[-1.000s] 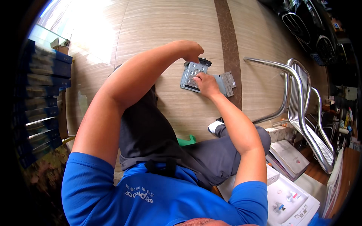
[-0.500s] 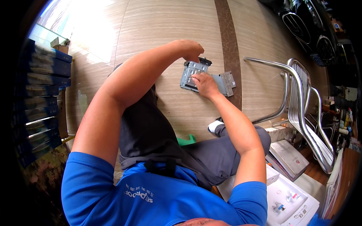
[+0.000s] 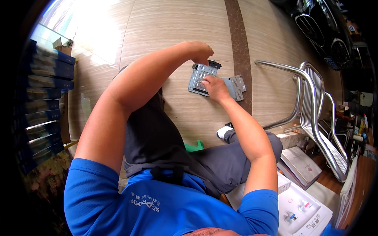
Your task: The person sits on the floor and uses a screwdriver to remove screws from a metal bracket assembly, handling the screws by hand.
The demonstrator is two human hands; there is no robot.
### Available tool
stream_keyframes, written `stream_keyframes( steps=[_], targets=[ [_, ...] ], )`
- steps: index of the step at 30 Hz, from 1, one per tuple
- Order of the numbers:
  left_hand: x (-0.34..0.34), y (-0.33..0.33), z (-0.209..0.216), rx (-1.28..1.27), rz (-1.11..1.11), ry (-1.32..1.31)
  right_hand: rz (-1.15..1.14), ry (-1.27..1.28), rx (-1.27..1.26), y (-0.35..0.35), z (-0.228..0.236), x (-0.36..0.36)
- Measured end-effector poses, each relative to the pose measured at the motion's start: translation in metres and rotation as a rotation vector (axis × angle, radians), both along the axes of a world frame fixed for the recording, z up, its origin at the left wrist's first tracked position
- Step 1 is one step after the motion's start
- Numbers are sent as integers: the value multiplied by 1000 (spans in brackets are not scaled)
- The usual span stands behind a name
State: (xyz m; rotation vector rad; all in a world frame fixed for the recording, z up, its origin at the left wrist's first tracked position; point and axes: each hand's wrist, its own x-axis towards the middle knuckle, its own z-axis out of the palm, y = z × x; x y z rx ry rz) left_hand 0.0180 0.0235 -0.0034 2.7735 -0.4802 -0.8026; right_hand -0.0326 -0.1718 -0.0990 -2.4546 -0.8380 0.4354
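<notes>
On the floor ahead lies a boxy grey metal device chassis [image 3: 197, 83] with holes in its face and a black part [image 3: 214, 64] along its far end. My left hand [image 3: 200, 52] reaches over that far end, fingers bent downward and closed; what they hold is hidden. Over the middle of the chassis, my right hand [image 3: 216, 88] has thumb and fingers pinched together, and anything between them is too small to make out. A grey metal plate [image 3: 237, 87] with rows of slots lies just right of the chassis, partly behind my right hand.
A tubular metal chair [image 3: 305, 82] stands at the right, by a book [image 3: 301, 165] and a white water dispenser [image 3: 301, 210]. Stacked blue boxes [image 3: 59, 70] line the left side. Something green [image 3: 194, 146] shows between my legs. A brown strip [image 3: 239, 43] crosses the tiled floor.
My right hand has shifted very slightly to the right over the chassis. The left hand and the chassis look almost the same.
</notes>
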Motion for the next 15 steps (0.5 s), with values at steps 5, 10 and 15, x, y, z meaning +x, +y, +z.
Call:
stream_keyframes(
  steps=[5,10,15],
  targets=[
    [-1,-3,4,0,-11,-4,91,-61,94,-3,-6,0],
    [-4,-1,4,-9,3,-3,93,-11,76,1,4,-6],
    [-2,-4,6,7,-3,6,80,58,121,0,0,-5]
  ],
)
